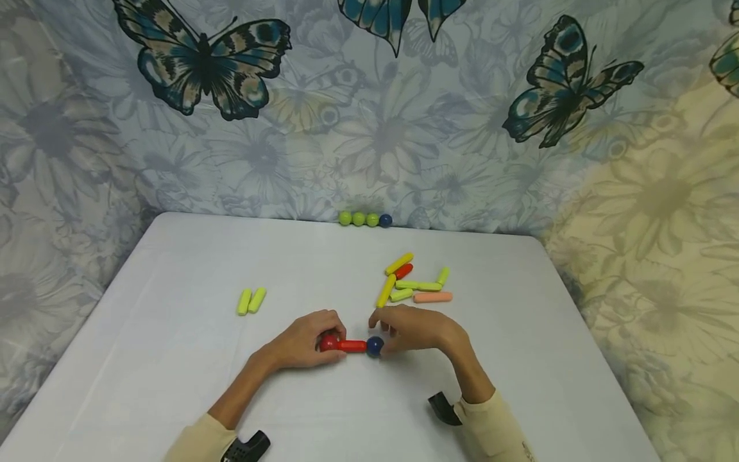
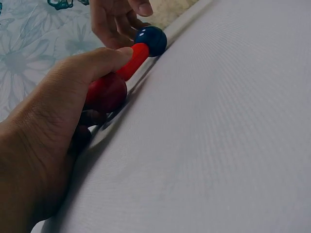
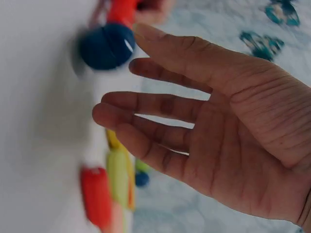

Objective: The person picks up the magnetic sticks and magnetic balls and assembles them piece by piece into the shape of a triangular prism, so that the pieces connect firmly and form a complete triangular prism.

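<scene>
A red ball (image 1: 328,342), a red stick (image 1: 352,346) and a dark blue ball (image 1: 374,346) stand joined in a row, low over the table. My left hand (image 1: 307,340) grips the red ball, its thumb along the red stick, as the left wrist view shows. Just right of the blue ball is my right hand (image 1: 418,328). In the right wrist view its fingers are extended and spread with nothing between them, and the thumb tip is right beside the blue ball (image 3: 107,47).
Beyond my right hand lies a loose group of yellow sticks (image 1: 399,264), yellow-green sticks, a red stick (image 1: 404,271) and an orange stick (image 1: 433,297). Two yellow-green sticks (image 1: 256,299) lie at left. Green balls (image 1: 358,219) and a blue ball (image 1: 385,221) line the table's far edge.
</scene>
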Demonstrator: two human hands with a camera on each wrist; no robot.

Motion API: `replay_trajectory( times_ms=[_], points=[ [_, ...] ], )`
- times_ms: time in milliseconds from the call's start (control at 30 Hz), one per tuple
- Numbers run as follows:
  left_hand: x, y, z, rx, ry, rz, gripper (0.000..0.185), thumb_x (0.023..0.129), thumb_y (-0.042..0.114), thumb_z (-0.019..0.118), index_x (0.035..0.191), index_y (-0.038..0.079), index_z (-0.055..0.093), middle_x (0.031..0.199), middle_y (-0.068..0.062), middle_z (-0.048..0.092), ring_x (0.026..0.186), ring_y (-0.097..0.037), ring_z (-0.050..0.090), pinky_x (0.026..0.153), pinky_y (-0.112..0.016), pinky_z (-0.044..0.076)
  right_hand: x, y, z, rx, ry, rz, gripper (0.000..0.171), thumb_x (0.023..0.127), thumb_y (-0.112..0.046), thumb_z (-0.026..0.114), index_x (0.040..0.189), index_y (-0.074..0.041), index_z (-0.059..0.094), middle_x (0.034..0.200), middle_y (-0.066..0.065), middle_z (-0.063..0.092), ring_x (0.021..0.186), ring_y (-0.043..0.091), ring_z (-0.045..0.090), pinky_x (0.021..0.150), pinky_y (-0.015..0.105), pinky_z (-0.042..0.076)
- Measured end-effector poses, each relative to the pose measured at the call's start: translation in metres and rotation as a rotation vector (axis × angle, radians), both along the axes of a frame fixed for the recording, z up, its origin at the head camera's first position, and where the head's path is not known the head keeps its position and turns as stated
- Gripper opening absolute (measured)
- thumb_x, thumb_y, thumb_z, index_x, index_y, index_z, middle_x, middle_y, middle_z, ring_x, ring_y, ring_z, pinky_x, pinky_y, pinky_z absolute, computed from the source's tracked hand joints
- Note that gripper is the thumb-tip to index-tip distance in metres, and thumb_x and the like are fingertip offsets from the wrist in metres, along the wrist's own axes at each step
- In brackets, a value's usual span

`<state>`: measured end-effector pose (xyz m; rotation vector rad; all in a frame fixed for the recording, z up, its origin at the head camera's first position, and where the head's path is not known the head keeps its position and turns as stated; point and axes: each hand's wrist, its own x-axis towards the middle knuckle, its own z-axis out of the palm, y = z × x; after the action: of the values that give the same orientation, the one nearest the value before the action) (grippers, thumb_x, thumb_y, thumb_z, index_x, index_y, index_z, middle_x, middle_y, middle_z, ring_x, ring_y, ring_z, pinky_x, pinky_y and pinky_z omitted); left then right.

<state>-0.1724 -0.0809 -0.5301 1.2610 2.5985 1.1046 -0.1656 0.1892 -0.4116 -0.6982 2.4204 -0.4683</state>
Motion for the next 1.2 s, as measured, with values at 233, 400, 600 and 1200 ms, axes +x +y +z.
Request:
replay_trajectory(
  times_ms=[233,400,600,1200],
  points=[
    [-0.001,-0.001,-0.001,-0.006,0.019,-0.015,0.020,0.089,0.036,0.077,0.105,0.028,0.067,0.097,0.014,0.063,0.088,0.000,0.050,0.074,-0.018,0.044,-0.004,0.035,0.013,0.064,0.113,-0.123,0.031,0.092,-0.007,0.078,0.122,-0.006,0.069,0.118,0.007,0.072,0.104,0.020,0.067,0.095,0.040,0.057],
    [0.000,0.000,-0.001,-0.007,-0.001,-0.014,0.021,0.089,0.037,0.079,0.105,0.029,0.069,0.097,0.015,0.064,0.087,0.001,0.050,0.074,-0.018,0.044,-0.010,0.041,0.000,0.155,0.108,-0.128,0.021,0.090,-0.002,0.078,0.109,-0.010,0.072,0.108,0.003,0.070,0.099,0.017,0.062,0.091,0.035,0.055],
    [-0.006,0.002,-0.001,-0.002,-0.034,-0.033,0.026,0.088,0.043,0.082,0.109,0.032,0.072,0.101,0.016,0.067,0.089,0.001,0.052,0.076,-0.018,0.046,-0.018,0.033,-0.013,0.261,0.050,-0.130,0.019,0.093,-0.010,0.078,0.088,-0.012,0.060,0.078,-0.001,0.052,0.074,0.013,0.050,0.069,0.026,0.040],
    [-0.002,0.004,0.001,0.007,-0.049,-0.018,0.025,0.086,0.046,0.083,0.105,0.033,0.072,0.101,0.018,0.066,0.090,0.001,0.053,0.075,-0.019,0.048,-0.017,0.002,-0.026,-0.211,0.036,-0.121,0.026,0.100,-0.016,0.068,0.122,-0.007,0.058,0.088,0.002,0.067,0.076,0.011,0.059,0.071,0.021,0.051]
  ],
)
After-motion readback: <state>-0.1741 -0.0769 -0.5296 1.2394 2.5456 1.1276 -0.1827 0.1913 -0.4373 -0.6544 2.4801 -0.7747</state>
